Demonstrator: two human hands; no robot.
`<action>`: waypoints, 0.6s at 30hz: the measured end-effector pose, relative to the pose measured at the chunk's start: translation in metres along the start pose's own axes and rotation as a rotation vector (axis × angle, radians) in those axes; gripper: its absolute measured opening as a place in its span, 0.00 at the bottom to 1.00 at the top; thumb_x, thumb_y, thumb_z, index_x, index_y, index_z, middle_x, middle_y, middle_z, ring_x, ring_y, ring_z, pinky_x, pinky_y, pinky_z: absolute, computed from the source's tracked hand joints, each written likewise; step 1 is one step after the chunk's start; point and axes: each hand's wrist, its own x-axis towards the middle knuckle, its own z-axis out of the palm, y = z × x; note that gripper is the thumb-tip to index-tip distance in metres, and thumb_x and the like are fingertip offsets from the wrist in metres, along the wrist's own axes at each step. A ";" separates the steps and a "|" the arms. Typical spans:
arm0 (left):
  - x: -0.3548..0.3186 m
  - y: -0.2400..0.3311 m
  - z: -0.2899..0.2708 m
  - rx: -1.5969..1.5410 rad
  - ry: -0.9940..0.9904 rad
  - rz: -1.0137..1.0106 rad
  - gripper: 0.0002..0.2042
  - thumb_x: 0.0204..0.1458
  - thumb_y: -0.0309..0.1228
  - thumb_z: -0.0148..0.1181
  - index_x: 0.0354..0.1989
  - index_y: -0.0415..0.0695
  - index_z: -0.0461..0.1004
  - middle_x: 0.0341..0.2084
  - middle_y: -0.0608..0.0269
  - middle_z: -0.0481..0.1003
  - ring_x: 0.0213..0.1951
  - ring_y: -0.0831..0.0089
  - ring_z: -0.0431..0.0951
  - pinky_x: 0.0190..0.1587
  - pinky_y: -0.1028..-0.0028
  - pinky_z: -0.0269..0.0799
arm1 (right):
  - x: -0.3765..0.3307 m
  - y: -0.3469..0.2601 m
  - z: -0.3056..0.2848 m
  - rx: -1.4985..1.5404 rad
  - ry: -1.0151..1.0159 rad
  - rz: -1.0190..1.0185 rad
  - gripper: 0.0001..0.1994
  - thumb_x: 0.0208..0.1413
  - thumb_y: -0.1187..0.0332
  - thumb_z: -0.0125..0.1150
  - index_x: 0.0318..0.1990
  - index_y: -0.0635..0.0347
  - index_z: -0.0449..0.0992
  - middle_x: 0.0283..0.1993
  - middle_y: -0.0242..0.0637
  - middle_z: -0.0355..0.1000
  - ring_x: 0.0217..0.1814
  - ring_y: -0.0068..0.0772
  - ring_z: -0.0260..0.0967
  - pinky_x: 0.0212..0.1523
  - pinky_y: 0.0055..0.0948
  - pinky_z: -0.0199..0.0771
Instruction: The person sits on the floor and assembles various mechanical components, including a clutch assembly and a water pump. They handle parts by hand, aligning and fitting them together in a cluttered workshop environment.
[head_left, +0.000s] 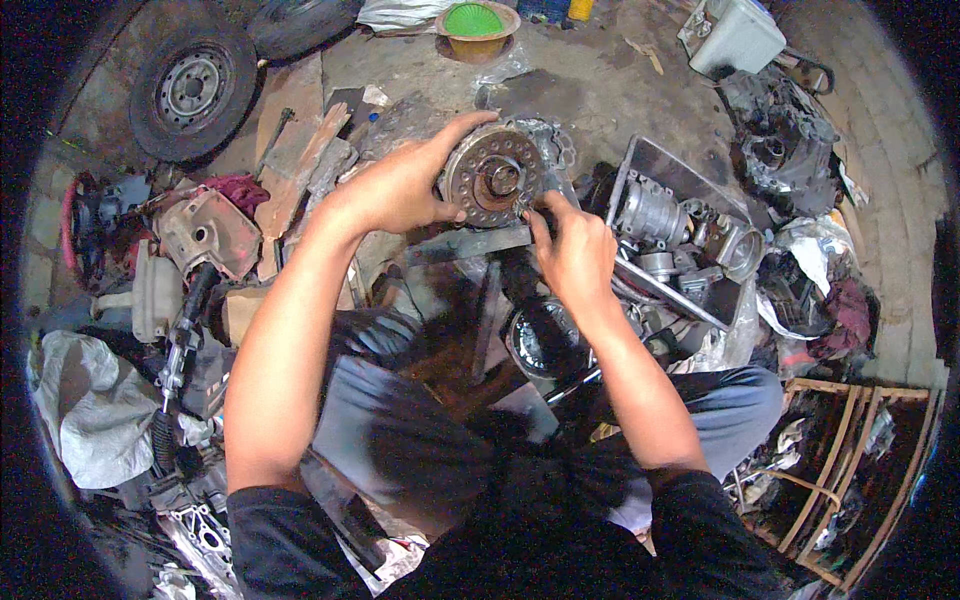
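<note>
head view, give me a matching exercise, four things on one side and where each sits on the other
Things:
1. round metal part
2. tyre
3. green bowl
4. metal tray

Places:
A. top middle, on the floor
B. upper left, lying flat
C. between the left hand and right hand
D. right of the hands, full of engine parts

Pairs: 1-C, 2-B, 3-A, 4-D

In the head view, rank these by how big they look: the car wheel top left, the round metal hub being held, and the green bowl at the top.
1. Car wheel
2. Round metal hub
3. Green bowl, though it lies farther away
</note>
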 end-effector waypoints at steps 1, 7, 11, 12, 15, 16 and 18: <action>-0.003 -0.001 0.001 -0.005 -0.053 -0.035 0.47 0.44 0.25 0.75 0.74 0.51 0.55 0.62 0.45 0.72 0.63 0.50 0.74 0.64 0.58 0.70 | 0.001 -0.001 0.000 0.008 -0.008 0.008 0.09 0.60 0.62 0.63 0.41 0.57 0.79 0.29 0.51 0.79 0.32 0.61 0.78 0.31 0.55 0.76; -0.006 0.000 0.014 -0.072 0.051 -0.037 0.52 0.40 0.24 0.76 0.75 0.53 0.51 0.63 0.45 0.71 0.65 0.48 0.71 0.67 0.58 0.67 | 0.002 0.010 0.004 0.353 0.226 0.031 0.08 0.59 0.68 0.64 0.39 0.65 0.77 0.34 0.57 0.78 0.38 0.62 0.77 0.41 0.49 0.76; -0.010 0.005 0.020 -0.073 0.066 -0.005 0.51 0.42 0.22 0.74 0.76 0.53 0.50 0.63 0.43 0.70 0.65 0.47 0.70 0.67 0.58 0.66 | -0.007 0.010 0.001 0.332 0.325 0.109 0.10 0.62 0.71 0.62 0.41 0.72 0.74 0.40 0.61 0.74 0.42 0.63 0.75 0.42 0.46 0.72; -0.010 0.006 0.021 -0.081 0.068 -0.003 0.51 0.42 0.22 0.73 0.76 0.53 0.50 0.63 0.42 0.70 0.66 0.46 0.70 0.68 0.57 0.66 | -0.007 0.009 0.004 0.359 0.417 0.072 0.09 0.63 0.71 0.60 0.40 0.72 0.72 0.35 0.59 0.74 0.37 0.64 0.74 0.40 0.48 0.71; -0.009 -0.001 0.021 -0.100 0.056 0.001 0.52 0.42 0.23 0.74 0.77 0.53 0.48 0.65 0.41 0.68 0.67 0.46 0.68 0.69 0.57 0.65 | -0.016 0.006 0.001 0.503 0.249 0.240 0.09 0.64 0.71 0.58 0.38 0.71 0.71 0.31 0.58 0.73 0.34 0.63 0.73 0.38 0.49 0.70; -0.010 -0.005 0.020 -0.106 0.050 0.001 0.53 0.42 0.24 0.74 0.77 0.53 0.47 0.65 0.40 0.68 0.67 0.45 0.68 0.69 0.57 0.64 | -0.020 0.004 0.001 0.447 0.214 0.234 0.09 0.65 0.70 0.57 0.37 0.70 0.71 0.28 0.57 0.73 0.32 0.63 0.75 0.35 0.48 0.70; -0.011 -0.006 0.022 -0.089 0.062 0.000 0.54 0.41 0.24 0.75 0.77 0.53 0.46 0.66 0.40 0.66 0.68 0.46 0.66 0.70 0.57 0.63 | -0.029 0.003 0.002 0.464 0.182 0.252 0.09 0.65 0.70 0.57 0.37 0.69 0.71 0.28 0.57 0.73 0.33 0.63 0.75 0.34 0.48 0.71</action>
